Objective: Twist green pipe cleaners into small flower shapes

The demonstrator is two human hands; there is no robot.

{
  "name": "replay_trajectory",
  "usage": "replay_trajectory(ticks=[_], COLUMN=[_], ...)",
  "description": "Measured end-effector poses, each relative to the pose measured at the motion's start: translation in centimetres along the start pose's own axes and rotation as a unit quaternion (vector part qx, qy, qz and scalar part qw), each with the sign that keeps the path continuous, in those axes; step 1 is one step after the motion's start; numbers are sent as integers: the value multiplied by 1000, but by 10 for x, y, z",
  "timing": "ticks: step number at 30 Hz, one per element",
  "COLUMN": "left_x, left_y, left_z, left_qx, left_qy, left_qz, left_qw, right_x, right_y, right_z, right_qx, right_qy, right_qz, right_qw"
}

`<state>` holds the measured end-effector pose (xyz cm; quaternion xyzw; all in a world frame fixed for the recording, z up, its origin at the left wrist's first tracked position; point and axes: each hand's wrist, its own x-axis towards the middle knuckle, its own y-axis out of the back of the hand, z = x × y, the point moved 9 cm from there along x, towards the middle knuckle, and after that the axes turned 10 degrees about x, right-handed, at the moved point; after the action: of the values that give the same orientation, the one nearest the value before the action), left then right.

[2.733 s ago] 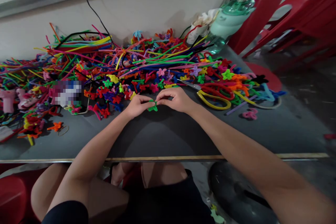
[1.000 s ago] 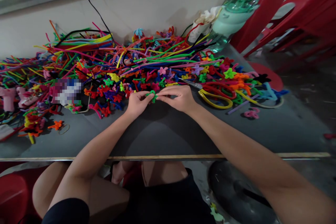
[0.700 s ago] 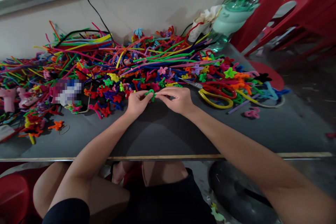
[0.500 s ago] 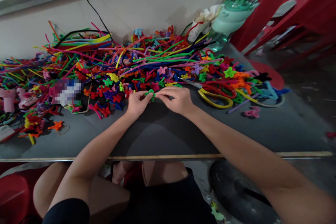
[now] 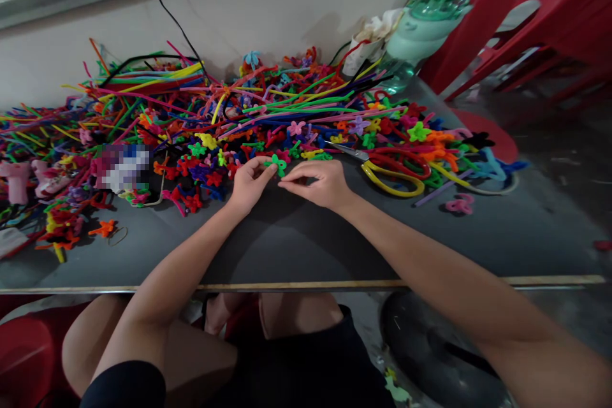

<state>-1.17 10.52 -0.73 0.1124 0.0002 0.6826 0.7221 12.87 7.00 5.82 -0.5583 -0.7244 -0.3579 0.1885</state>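
A small green pipe-cleaner flower is pinched between the thumb and index finger of my left hand, just above the dark tabletop. My right hand is closest to its right and lower side, with thumb and fingertips pressed together. Whether those fingertips touch the flower or hold anything small I cannot make out. Behind both hands spreads a heap of colourful pipe cleaners and finished little flowers. Scissors with red and yellow handles lie to the right of my right hand.
A green bottle and a white cup of tissues stand at the back right. One pink flower lies right of the scissors, an orange one at left. The table's front edge runs before me; red chairs stand beyond.
The green flower has tilted up and now shows its loops more fully. My right fingertips have drawn slightly down and away from it; the left hand keeps its hold.
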Motion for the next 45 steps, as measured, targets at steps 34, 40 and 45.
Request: replay_trajectory(ticks=[34, 40, 45], left_x=[-6, -2, 1], left_y=[-12, -6, 0], left_z=[10, 6, 5], left_qx=[120, 33, 60], left_qy=[-17, 9, -3], left_qz=[-109, -51, -31], left_qw=[987, 998, 998], right_x=[0, -1, 1], right_y=[1, 15, 8], right_z=[15, 11, 13], right_qx=[-56, -63, -25], right_qy=[-17, -5, -16], right_qz=[-31, 59, 14], right_qw=[998, 996, 999])
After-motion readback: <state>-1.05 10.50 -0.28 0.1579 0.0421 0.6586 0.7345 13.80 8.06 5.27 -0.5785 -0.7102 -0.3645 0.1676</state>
